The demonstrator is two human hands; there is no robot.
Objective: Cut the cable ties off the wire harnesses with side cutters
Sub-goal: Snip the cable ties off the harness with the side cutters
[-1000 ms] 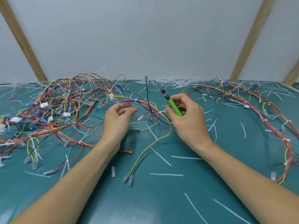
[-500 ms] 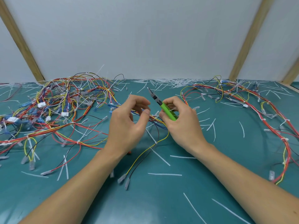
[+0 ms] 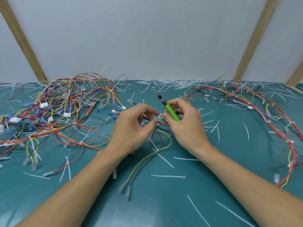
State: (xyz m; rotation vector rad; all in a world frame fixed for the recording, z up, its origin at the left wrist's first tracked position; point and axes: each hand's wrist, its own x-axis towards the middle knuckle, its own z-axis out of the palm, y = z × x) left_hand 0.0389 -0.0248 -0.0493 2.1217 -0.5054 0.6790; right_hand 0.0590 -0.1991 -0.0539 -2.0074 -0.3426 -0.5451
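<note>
Both hands meet at mat centre over a small wire bundle [image 3: 161, 122]. Left hand [image 3: 131, 128] has fingers curled, thumb and forefinger pinching the bundle beside a white cable tie [image 3: 159, 116]. Right hand [image 3: 185, 126] holds the green-handled side cutters [image 3: 170, 110] tucked against the palm, fingers wrapped round the handle; its fingertips also touch the tie.

Cutter's long axis runs up and away to the left, tip [image 3: 155, 90] pointing off toward the wall, well clear of the tie. Tie sits below and just left of the handle, between the two hands. Right hand is nearer. Judgement: tool must be swung tip-down before any cut.

Open teal mat [image 3: 205, 190] toward the person; tangled harness pile [image 3: 65, 108] left, another harness [image 3: 270, 122] right, loose cut tie tails [image 3: 168, 176] scattered about.
</note>
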